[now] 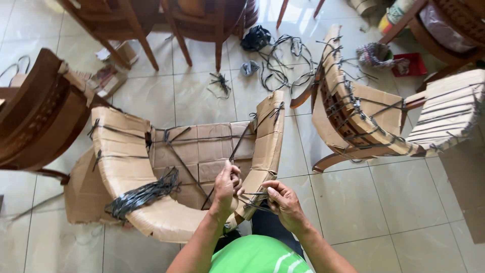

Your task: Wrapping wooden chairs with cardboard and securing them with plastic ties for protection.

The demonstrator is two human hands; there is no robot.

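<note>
While the cardboard-wrapped chair [166, 172] lies tipped over on the tiled floor [404, 202], its brown padding shows creased panels crossed by thin black straps [222, 167], with a loose bunch of black straps [141, 194] gathered on the near curved arm. Left hand [226, 187] is closed, fingers pinched on a taut strap running up across the cardboard. Right hand [283, 202] is closed too, thumb and fingers gripping strap ends at the cardboard's edge. Both hands meet right at the chair's near corner, directly above the person's lap. A second wrapped chair [353, 116] lies to the right, well apart, and cut straps [283, 55] litter the floor beyond.
</note>
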